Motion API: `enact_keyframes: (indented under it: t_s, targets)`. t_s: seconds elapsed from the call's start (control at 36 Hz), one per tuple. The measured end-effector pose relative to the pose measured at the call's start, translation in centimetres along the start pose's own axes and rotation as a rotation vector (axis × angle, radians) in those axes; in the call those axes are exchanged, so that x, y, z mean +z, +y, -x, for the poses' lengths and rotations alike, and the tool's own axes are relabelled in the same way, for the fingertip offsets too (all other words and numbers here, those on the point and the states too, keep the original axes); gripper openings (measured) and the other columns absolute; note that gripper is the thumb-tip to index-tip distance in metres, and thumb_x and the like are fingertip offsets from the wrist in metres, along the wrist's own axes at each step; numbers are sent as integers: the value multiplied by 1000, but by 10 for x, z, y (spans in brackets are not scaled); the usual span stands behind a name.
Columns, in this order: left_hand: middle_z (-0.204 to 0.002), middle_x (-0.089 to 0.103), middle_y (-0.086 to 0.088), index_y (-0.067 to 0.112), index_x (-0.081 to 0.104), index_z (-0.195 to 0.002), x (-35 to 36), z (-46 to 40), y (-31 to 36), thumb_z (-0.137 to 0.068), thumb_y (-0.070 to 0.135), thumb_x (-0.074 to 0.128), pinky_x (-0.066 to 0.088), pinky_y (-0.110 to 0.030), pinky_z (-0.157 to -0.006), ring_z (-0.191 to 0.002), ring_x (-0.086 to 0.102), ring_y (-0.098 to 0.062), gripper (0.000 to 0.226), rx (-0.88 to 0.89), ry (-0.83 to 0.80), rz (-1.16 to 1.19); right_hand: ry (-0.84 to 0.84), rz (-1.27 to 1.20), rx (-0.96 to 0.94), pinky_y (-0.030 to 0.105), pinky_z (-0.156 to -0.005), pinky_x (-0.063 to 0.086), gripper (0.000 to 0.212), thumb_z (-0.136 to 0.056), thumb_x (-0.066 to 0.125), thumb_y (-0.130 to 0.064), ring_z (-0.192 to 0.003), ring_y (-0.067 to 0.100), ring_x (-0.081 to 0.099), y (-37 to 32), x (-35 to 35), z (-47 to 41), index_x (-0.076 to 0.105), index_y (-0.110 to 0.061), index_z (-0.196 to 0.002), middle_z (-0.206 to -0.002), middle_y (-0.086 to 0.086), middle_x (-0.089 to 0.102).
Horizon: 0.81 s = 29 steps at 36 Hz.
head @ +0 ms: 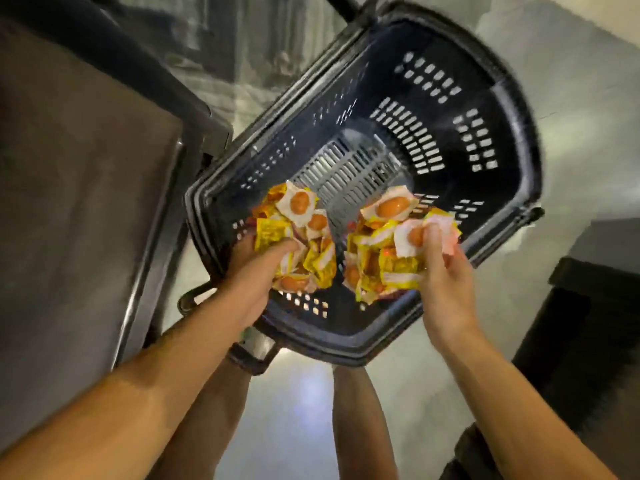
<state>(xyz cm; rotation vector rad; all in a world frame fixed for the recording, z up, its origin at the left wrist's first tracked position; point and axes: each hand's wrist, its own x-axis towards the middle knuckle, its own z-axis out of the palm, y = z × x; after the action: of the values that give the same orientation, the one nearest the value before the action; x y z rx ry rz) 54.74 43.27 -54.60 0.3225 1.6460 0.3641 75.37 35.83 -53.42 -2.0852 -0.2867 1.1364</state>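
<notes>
A dark slotted plastic shopping basket (498, 188) stands on the floor below me, its bottom bare. My left hand (256, 275) grips a bunch of small yellow-and-white snack packets (294, 230) with orange egg-like pieces inside, held over the basket's near left corner. My right hand (446, 282) grips a second bunch of the same packets (384, 244), thumb pressed on a white packet, over the near right part of the basket. Several packets stick out from each fist.
A dark metal shelf or counter (86, 188) rises along the left side. The basket's handle (249, 358) hangs at its near edge. A black box-like object (581, 327) sits at the right. My legs (356, 420) and pale glossy floor show below.
</notes>
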Motion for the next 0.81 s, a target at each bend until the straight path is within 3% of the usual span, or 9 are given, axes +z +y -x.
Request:
enact_keyframes:
  t_s: [0.11, 0.19, 0.28, 0.39, 0.56, 0.67, 0.72, 0.81]
  targets:
    - [-116, 72, -14, 13, 66, -122, 18, -48, -25, -83, 0, 72, 55, -55, -95, -107, 69, -33, 41, -56, 54, -1, -20, 90, 28, 34, -88, 58, 39, -105, 51, -42, -98, 15, 71, 19, 15, -45, 69, -10, -116, -106, 4, 75]
    - [-118, 70, -15, 14, 63, -128, 31, -83, -49, -83, 4, 73, 57, -51, -92, -106, 68, -33, 47, -109, 103, -25, -20, 130, 41, 31, -82, 57, 31, -104, 52, -42, -89, 10, 71, 31, 25, -76, 70, -16, -104, -94, -4, 75]
    - [-121, 69, -14, 16, 61, -130, 41, -116, -72, -82, 8, 75, 59, -45, -86, -106, 68, -33, 51, -140, 116, -44, -78, 157, 60, 35, -84, 58, 33, -103, 54, -43, -95, 18, 73, 43, 36, -104, 69, -15, -110, -101, 5, 76]
    - [-122, 68, -9, 21, 60, -132, 56, -153, -99, -79, 10, 77, 56, -49, -94, -107, 66, -31, 57, -177, 144, -33, -138, 219, 74, 22, -74, 58, 38, -101, 55, -45, -90, 10, 74, 62, 50, -134, 67, -13, -119, -101, 2, 76]
    - [-123, 69, -9, 19, 62, -131, 81, -199, -143, -82, 9, 75, 56, -51, -94, -109, 67, -30, 52, -260, 55, 21, -152, 251, 123, 28, -85, 58, 39, -100, 57, -47, -96, 9, 73, 94, 70, -167, 66, -16, -123, -107, 0, 75]
    - [-127, 64, -4, 18, 57, -135, 86, -216, -163, -87, 17, 74, 50, -32, -89, -106, 61, -21, 50, -251, 45, -251, -114, 241, 191, 22, -80, 56, 40, -98, 60, -47, -98, 8, 70, 104, 80, -178, 62, -19, -127, -110, -2, 73]
    - [-140, 54, -12, 12, 45, -145, 86, -220, -168, -87, 9, 71, 48, -32, -96, -123, 55, -27, 64, -255, 111, -362, -96, 248, 203, 25, -84, 56, 41, -98, 60, -47, -101, 9, 69, 105, 84, -178, 61, -20, -130, -113, -3, 72]
    - [-154, 34, -10, 20, 25, -155, 89, -204, -157, -79, -2, 74, 40, -40, -109, -142, 37, -31, 93, -15, 277, -517, -123, 259, 211, 34, -96, 56, 40, -100, 58, -45, -105, 12, 68, 102, 86, -175, 59, -19, -131, -115, -2, 71]
